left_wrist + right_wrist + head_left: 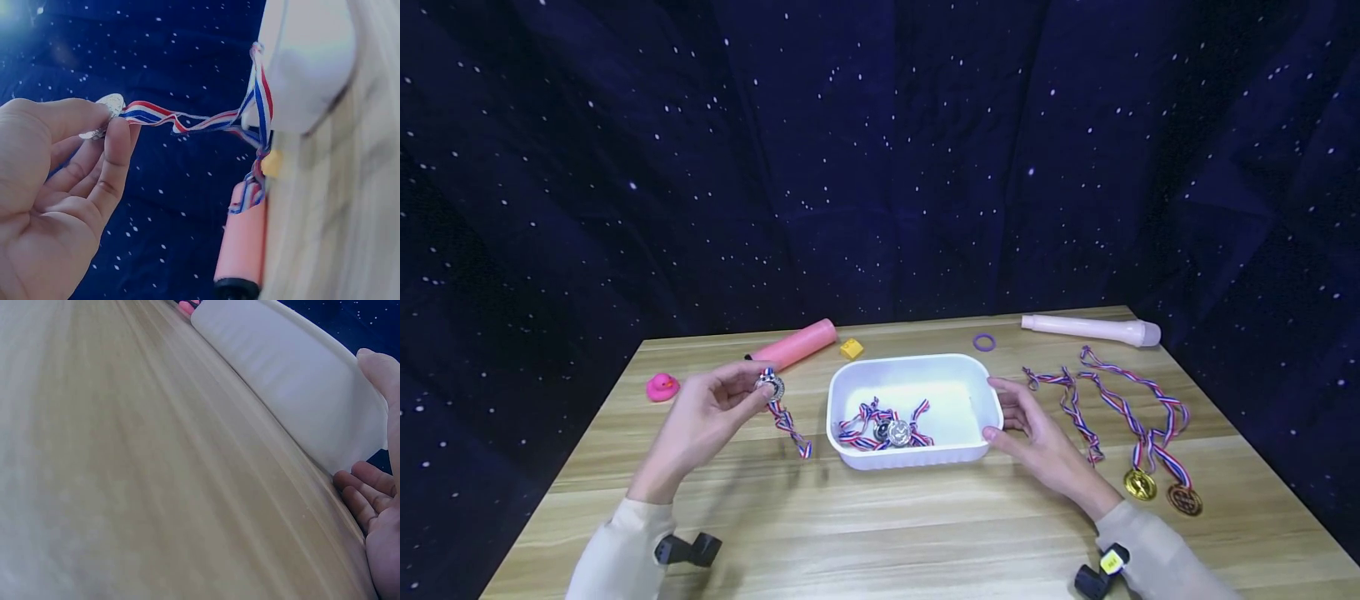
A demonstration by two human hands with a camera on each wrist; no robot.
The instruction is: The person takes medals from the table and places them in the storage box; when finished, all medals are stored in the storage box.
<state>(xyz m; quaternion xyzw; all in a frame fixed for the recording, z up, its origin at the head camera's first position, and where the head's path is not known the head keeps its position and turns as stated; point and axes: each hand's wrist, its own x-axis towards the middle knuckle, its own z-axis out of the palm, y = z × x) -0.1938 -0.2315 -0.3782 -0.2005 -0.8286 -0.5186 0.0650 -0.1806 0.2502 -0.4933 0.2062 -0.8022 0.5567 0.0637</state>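
In the head view my left hand [718,404] pinches a silver medal [771,385] between thumb and fingers, left of a white plastic tub [910,458]. Its red, white and blue ribbon [153,114] trails from the medal in the left wrist view. Two more silver medals, one of them a shiny silver medal [899,432], lie with their striped ribbons inside the tub at its left. My right hand [1037,437] holds the tub's right end, thumb [378,369] at the rim and the other fingers [369,487] low against the outer wall.
At right on the wooden table [880,525] lie a gold medal [1140,484], a bronze medal [1185,499] and tangled ribbons. Behind are a pale pink tube [1078,327], a purple ring [984,342], a yellow block [852,348] and a coral cylinder [801,343]. A pink rubber duck [662,387] sits left.
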